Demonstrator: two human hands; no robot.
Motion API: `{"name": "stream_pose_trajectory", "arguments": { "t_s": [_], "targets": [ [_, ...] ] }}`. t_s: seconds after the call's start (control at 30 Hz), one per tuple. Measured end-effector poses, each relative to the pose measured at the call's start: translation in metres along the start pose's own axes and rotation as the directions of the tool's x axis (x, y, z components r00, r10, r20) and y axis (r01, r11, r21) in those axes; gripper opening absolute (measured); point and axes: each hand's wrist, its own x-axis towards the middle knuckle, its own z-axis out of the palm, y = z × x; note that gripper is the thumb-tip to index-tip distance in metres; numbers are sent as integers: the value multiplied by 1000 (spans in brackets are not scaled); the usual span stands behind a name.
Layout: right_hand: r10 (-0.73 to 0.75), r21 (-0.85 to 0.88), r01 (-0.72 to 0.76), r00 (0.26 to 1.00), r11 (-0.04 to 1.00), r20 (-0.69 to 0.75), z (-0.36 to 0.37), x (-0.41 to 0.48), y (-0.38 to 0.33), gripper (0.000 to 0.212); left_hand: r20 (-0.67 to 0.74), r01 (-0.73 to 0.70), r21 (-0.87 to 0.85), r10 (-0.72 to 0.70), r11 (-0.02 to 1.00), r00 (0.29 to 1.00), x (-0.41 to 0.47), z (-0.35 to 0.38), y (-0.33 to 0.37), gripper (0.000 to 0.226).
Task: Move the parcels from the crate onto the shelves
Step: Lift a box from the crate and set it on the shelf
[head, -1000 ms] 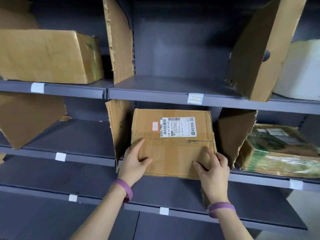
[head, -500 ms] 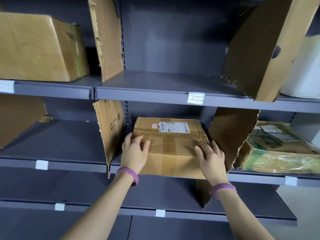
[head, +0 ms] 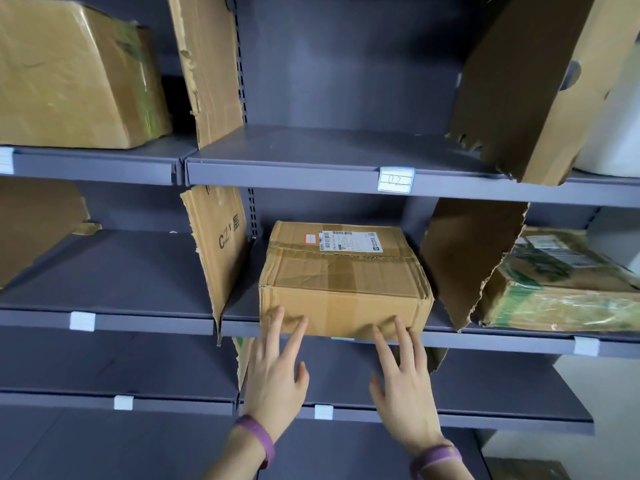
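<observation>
The box (head: 341, 282) sits in the middle of the frame on the middle shelf (head: 502, 342), label side up. It stands between two torn sheets of cardboard, the left divider (head: 218, 251) and the right divider (head: 464, 258). My left hand (head: 277, 368) and right hand (head: 403, 379) are flat, fingers straight and spread, gripping nothing. My fingertips rest against the lower front of the box, one hand toward each corner. A larger taped box (head: 69, 74) sits at upper left, and a green-wrapped parcel (head: 561, 292) lies at right.
</observation>
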Motion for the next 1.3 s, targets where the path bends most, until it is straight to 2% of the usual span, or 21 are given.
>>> {"name": "stream_pose_trajectory", "arguments": {
  "t_s": [0.27, 0.57, 0.73, 0.87, 1.03, 1.1, 1.2, 1.3],
  "targets": [
    [59, -47, -52, 984, 998, 166, 0, 35, -3, 72, 126, 62, 26, -65, 998, 990, 32, -1, 5, 69],
    [100, -22, -98, 978, 995, 184, 5, 31, -13, 71, 147, 9, 36, -14, 999, 989, 32, -4, -3, 67],
    [272, -17, -277, 929, 961, 253, 11, -26, -13, 77, 258, -9, -182, 56, 983, 965, -2, 16, 6, 63],
    [460, -61, -459, 858, 886, 230, 0, -84, -2, 77, 423, -24, -346, 178, 938, 888, -35, 40, 42, 63],
    [695, -62, -694, 705, 717, 144, -41, -169, 24, 81, 551, -103, -439, 359, 892, 753, -79, 60, 105, 60],
    [745, -50, -745, 658, 665, 107, -59, -206, 33, 79, 578, -121, -493, 428, 862, 694, -98, 64, 128, 59],
    [834, -21, -834, 551, 552, 33, -86, -267, 43, 77, 610, -141, -552, 513, 822, 604, -135, 67, 168, 57],
    [902, 26, -902, 431, 431, -15, -110, -329, 52, 77, 612, -160, -596, 574, 787, 544, -176, 68, 212, 55]
  ]
}}
